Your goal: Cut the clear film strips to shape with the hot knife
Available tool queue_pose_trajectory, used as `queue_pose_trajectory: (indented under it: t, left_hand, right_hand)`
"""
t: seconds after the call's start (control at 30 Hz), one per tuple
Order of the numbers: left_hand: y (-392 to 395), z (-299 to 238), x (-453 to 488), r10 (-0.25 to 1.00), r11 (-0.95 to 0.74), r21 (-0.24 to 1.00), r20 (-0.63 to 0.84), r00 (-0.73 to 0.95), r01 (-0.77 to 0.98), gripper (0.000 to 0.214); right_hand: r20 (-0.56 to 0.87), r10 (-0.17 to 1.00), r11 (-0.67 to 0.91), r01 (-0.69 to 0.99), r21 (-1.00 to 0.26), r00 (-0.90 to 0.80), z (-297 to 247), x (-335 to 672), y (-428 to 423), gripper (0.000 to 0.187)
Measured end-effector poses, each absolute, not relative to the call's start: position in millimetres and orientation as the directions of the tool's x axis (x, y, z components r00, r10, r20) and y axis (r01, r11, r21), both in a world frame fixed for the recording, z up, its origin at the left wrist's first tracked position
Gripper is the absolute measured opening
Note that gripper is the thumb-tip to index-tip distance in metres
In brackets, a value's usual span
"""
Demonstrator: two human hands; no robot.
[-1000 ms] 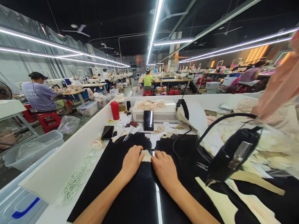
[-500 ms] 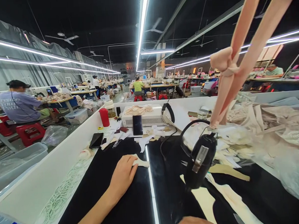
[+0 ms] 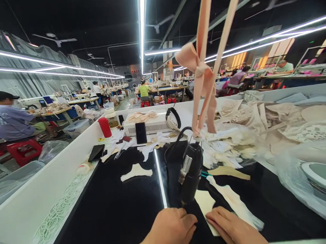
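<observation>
My left hand (image 3: 170,229) and my right hand (image 3: 234,230) lie low at the near edge of the black mat (image 3: 115,210). Their fingertips rest flat on a cream fabric piece (image 3: 205,203) between them. A long cream strip (image 3: 234,203) runs beside my right hand. Just beyond my hands a black hand tool (image 3: 190,171) hangs by its cord from a knotted pink ribbon (image 3: 201,77). A small cream cut piece (image 3: 136,171) lies alone on the mat to the left.
A light strip (image 3: 160,176) splits the mat. Behind it are a white box machine (image 3: 152,126), a phone (image 3: 141,133), a second phone (image 3: 96,152) and a red bottle (image 3: 105,127). Cream lace and fabric heaps (image 3: 260,125) fill the right. Other workers sit at tables far left and behind.
Both hands left the small cream piece and drew back right to the larger piece near the table edge. The view swung right, so the hanging tool now sits at centre.
</observation>
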State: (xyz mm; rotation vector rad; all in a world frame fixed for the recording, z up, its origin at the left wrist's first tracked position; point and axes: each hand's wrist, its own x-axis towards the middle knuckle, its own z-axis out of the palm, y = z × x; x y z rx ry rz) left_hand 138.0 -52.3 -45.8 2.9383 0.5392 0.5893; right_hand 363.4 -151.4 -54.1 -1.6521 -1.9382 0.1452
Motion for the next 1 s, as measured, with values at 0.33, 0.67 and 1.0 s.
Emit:
queue_pose_trajectory:
  t: [0.33,0.67,1.0]
  left_hand:
    - [-65.6,-17.5,149.9,0.464,-0.883,0.197,0.228,0.856,0.426,0.019]
    - [-64.8,-25.5,149.3,0.411,-0.908,0.211,0.276,0.869,0.363,0.023]
    - [-65.2,-26.0,148.7,0.378,-0.921,0.213,0.291,0.879,0.326,0.023]
  right_hand:
    - [0.161,0.987,0.085,0.824,-0.560,0.007,-30.1,355.4,-160.6,0.032]
    - [0.231,0.971,0.154,0.903,-0.402,-0.062,-34.2,353.2,-163.4,0.031]
    - [0.166,0.985,0.129,0.855,-0.502,-0.051,-23.4,359.6,-163.6,0.018]
